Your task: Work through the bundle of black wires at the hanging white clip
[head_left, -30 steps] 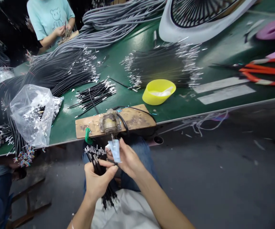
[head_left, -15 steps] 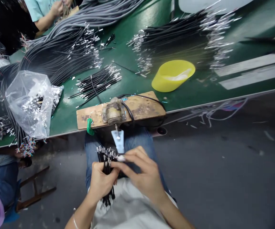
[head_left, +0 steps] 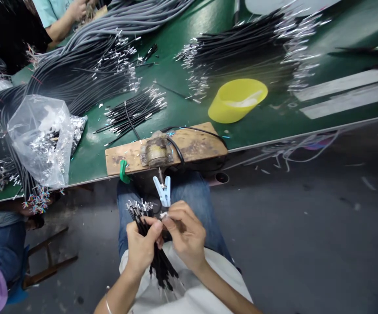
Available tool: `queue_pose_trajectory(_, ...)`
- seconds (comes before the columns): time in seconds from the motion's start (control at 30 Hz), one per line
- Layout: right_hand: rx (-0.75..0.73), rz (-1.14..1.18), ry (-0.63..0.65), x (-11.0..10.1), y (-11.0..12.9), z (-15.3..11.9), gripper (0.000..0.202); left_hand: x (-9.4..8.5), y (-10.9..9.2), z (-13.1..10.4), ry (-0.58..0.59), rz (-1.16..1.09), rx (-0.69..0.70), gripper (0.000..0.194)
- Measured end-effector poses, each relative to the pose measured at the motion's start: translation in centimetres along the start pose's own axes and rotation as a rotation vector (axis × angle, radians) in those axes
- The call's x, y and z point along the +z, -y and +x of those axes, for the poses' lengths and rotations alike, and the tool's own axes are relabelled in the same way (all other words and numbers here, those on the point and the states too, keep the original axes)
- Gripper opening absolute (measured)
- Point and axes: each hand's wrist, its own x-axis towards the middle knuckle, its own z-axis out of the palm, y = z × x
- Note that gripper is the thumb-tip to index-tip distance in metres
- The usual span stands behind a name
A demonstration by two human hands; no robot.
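A bundle of short black cables point(head_left: 163, 266) with bare silvery tips is held in my left hand point(head_left: 141, 244), its fingers wrapped round the upper part. Close beside it, my right hand point(head_left: 187, 235) pinches a small whitish cable end point(head_left: 163, 215) between thumb and fingers. The fingertips of both hands nearly meet. Just above my right fingers, a light blue clothespin point(head_left: 163, 192) sits on the shaft of a small motor point(head_left: 156, 151). That motor is fixed to a wooden board point(head_left: 202, 146) at the table's edge.
On the green table point(head_left: 182, 113) lie a tied cable bundle point(head_left: 133, 113), long grey cables point(head_left: 120, 26), more black cables point(head_left: 241, 39) and a yellow cup point(head_left: 238, 101). A plastic bag point(head_left: 41, 139) rests at left. A co-worker's arm point(head_left: 61, 28) shows at the back; a stool point(head_left: 49, 266) stands lower left.
My right hand has drawn in and slightly left, its fingers more curled. The bundle's lower end has swung right. The clothespin has turned and now shows a V shape.
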Motion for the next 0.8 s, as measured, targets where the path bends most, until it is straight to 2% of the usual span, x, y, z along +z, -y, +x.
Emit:
queue_pose_trajectory(0.17, 0.402, 0.405, 0.180, 0.0, -0.8, -0.5, 0.020, 0.0, 0.4, 0.1, 0.089, -0.080, -0.041, 0.031)
queue_pose_trajectory(0.23, 0.490, 0.472, 0.223, -0.5, -0.8, -0.1, 0.024, -0.1, 0.1, 0.1, 0.111, -0.084, -0.055, 0.031)
queue_pose_trajectory(0.27, 0.489, 0.456, 0.240, -0.8, -0.7, 0.1, 0.024, -0.2, -0.1, 0.1, 0.118, -0.082, -0.061, 0.032)
queue_pose_trajectory(0.43, 0.289, 0.227, 0.299, -1.9, 0.0, 1.3, 0.018, -0.2, -1.2, 0.0, 0.114, -0.041, -0.074, 0.033)
queue_pose_trajectory(0.5, 0.273, 0.201, 0.273, -1.7, 0.2, 1.2, 0.020, 0.0, -1.5, -0.1, 0.092, -0.019, -0.069, 0.036)
queue_pose_trajectory(0.57, 0.227, 0.148, 0.197, -1.2, 0.4, 0.9, 0.021, 0.3, -1.7, -0.1, 0.059, 0.001, -0.066, 0.041)
queue_pose_trajectory(0.7, -0.123, -0.123, -0.023, -0.3, 0.4, 0.2, 0.018, 0.9, -2.1, -0.1, -0.011, 0.052, -0.050, 0.044)
queue_pose_trajectory(0.8, -0.330, -0.277, -0.051, -0.6, 0.2, 0.2, 0.023, 1.1, -2.6, -0.2, -0.041, 0.107, -0.017, 0.042)
